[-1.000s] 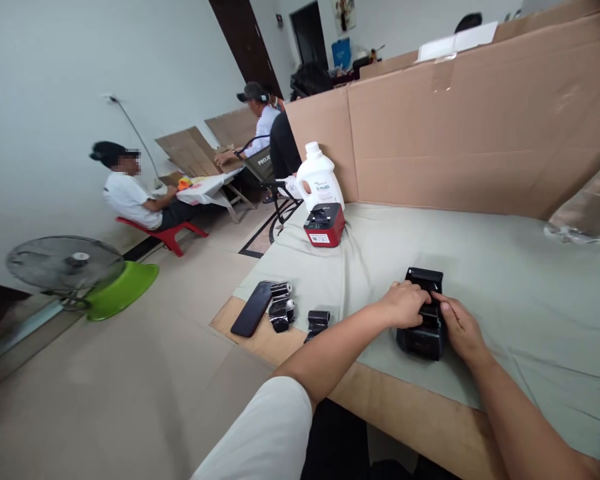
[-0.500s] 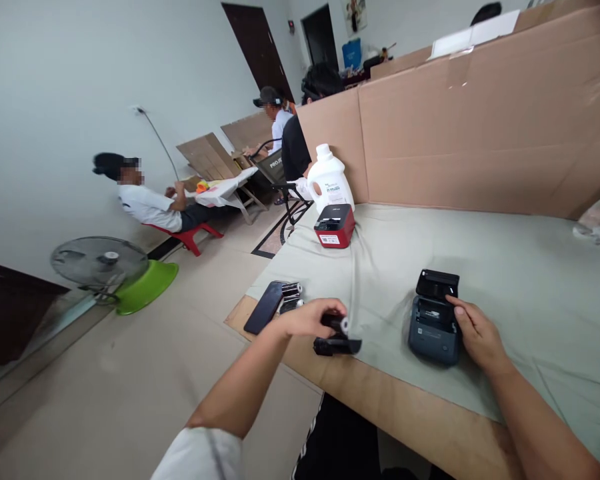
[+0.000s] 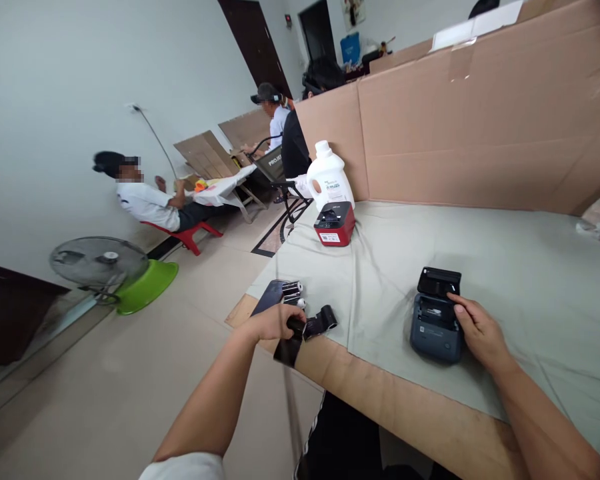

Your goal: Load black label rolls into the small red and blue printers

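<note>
Gripping a black roll (image 3: 296,325), left hand (image 3: 276,322) — right hand (image 3: 481,336) at the raised printer lid (image 3: 436,282), grip unclear

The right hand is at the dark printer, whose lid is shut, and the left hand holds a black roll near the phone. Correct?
Not quite: the lid is open, not shut, as the head view shows. The right hand is at the dark printer and the left hand holds a black roll near the phone.

Device (image 3: 435,340) blue-grey (lid (image 3: 436,281) black); roll (image 3: 297,325) black; cloth (image 3: 380,273) pale green.
</note>
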`<move>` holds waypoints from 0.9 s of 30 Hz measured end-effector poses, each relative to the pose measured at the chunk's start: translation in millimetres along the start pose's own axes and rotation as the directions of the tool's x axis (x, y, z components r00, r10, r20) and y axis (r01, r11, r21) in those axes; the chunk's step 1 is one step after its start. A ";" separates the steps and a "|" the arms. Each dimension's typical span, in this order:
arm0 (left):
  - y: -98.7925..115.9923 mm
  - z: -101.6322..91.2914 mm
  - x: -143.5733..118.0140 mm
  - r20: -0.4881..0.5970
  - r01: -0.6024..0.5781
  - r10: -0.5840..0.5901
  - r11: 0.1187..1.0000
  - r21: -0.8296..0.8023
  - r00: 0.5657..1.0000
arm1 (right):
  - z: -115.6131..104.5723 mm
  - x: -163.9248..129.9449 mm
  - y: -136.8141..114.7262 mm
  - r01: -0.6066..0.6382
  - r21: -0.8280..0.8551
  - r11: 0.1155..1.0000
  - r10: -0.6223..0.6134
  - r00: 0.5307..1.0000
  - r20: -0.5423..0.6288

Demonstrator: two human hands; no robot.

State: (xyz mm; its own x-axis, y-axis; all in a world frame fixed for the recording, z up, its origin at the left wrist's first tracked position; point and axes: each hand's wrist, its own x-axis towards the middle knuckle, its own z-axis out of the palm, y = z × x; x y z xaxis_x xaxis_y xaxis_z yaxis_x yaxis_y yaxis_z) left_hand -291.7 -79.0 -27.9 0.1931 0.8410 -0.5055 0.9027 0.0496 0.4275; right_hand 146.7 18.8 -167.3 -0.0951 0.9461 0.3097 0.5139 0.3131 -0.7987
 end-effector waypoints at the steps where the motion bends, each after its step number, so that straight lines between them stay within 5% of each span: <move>1: 1.6 1.7 2.9 -0.025 0.017 -0.015 0.997 0.080 1.000 | 0.2 0.1 0.2 0.005 0.003 1.000 -0.005 1.000 -0.004; 9: 26.7 21.0 33.6 -0.276 -0.105 0.154 0.977 0.185 0.949 | -0.1 -0.2 0.7 0.003 0.003 1.000 -0.003 1.000 0.010; 14: 34.4 33.7 66.4 -0.167 -0.254 0.294 0.941 0.225 0.941 | -0.2 -0.5 -0.9 -0.007 0.001 1.000 0.007 1.000 0.006; 20: 64.2 30.7 81.0 -0.345 -0.397 0.318 0.899 -0.187 0.883 | -0.7 -0.1 -5.1 -0.006 0.034 0.999 0.005 1.000 0.012; 27: 98.1 48.4 92.2 -0.339 -0.570 0.462 0.598 -0.563 0.820 | -0.1 -0.8 -7.0 -0.032 0.048 0.998 0.031 0.999 0.014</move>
State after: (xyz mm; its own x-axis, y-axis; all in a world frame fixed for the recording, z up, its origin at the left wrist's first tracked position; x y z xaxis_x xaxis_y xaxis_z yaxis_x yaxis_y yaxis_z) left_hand -166.7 -22.7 -68.8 0.4455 0.8945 0.0372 0.2136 -0.1465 0.9659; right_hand 143.3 15.8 -161.9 -0.0910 0.9565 0.2770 0.4747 0.2862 -0.8323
